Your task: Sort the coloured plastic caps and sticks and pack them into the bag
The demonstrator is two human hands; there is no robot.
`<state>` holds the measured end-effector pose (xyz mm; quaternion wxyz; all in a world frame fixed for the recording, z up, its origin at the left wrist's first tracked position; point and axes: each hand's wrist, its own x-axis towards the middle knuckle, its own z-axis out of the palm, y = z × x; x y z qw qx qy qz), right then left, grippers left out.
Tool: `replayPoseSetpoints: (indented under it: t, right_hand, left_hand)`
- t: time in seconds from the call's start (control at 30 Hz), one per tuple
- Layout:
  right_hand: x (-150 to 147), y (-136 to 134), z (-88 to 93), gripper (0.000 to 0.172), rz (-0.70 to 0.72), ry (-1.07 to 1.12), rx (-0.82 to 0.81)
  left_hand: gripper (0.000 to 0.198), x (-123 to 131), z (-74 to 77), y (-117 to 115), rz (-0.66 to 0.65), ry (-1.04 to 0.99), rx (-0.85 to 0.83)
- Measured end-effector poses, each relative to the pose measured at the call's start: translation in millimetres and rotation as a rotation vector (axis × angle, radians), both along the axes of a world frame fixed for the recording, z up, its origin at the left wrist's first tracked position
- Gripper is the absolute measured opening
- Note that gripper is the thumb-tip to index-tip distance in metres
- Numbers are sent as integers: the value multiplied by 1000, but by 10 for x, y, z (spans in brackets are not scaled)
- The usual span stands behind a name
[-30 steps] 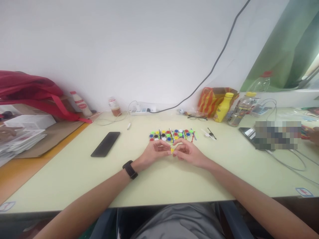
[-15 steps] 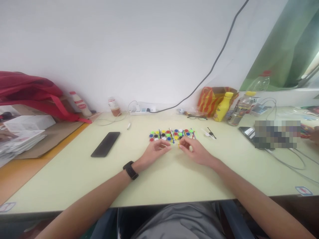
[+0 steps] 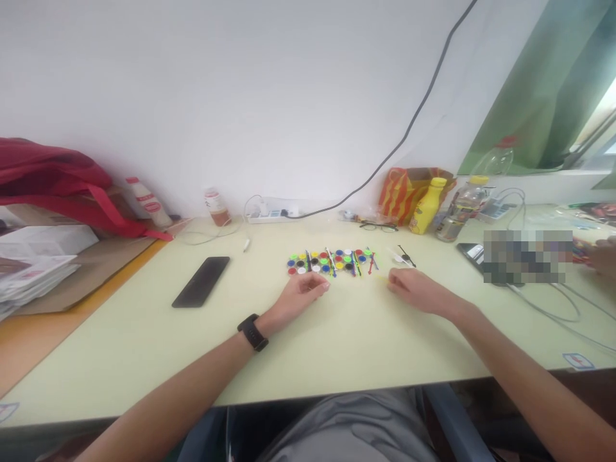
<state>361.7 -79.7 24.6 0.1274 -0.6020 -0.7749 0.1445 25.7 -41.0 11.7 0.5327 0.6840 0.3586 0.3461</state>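
Several small coloured discs [image 3: 315, 261] lie in rows on the table, with thin coloured sticks lying across and between them. Just in front of their left part is my left hand [image 3: 303, 294], its fingers curled and thumb and fingertips close together; anything between them is too small to make out. My right hand [image 3: 416, 290] is closed over the table, right of the discs. A thin yellow piece [image 3: 384, 280] pokes out from its fingertips, blurred. Beyond this hand lie a few black and white pieces [image 3: 405, 258].
A black phone [image 3: 201, 282] lies to the left. Along the wall stand a power strip [image 3: 272, 216], glasses [image 3: 378, 226], a yellow bottle [image 3: 428, 206] and a clear bottle [image 3: 462, 208]. Cables [image 3: 548, 314] cross the right side, near another person's hand [image 3: 604, 258].
My right hand has moved right, away from my left hand and the discs, with the yellow piece at its fingertips. My left hand has stayed nearly in place.
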Motion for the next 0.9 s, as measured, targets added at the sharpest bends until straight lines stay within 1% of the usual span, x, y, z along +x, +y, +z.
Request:
replayPoseSetpoints:
  t: [0.1, 0.23, 0.43, 0.57, 0.67, 0.77, 0.83, 0.9]
  right_hand:
    - [184, 98, -65, 19, -50, -44, -32]
    - [335, 262, -86, 17, -132, -76, -36]
    - [394, 347, -186, 15, -217, -129, 7]
    - [402, 402, -228, 16, -295, -236, 43]
    - [383, 430, -196, 13, -336, -340, 93]
    - [280, 412, -100, 13, -337, -396, 154]
    - [154, 388, -24, 17, -292, -353, 167]
    - [4, 370, 28, 22, -212, -250, 143]
  left_hand:
    - [33, 3, 4, -3, 1, 0, 2]
    - [33, -3, -13, 3, -13, -10, -8]
    - [34, -14, -41, 5, -29, -3, -7]
    - [36, -18, -49, 6, -26, -4, -28]
    - [35, -21, -61, 12, -27, -7, -32]
    - [35, -24, -69, 16, -30, -9, -36]
    - [35, -25, -68, 15, -40, -9, -38]
    - [34, -26, -62, 13, -45, -6, -33]
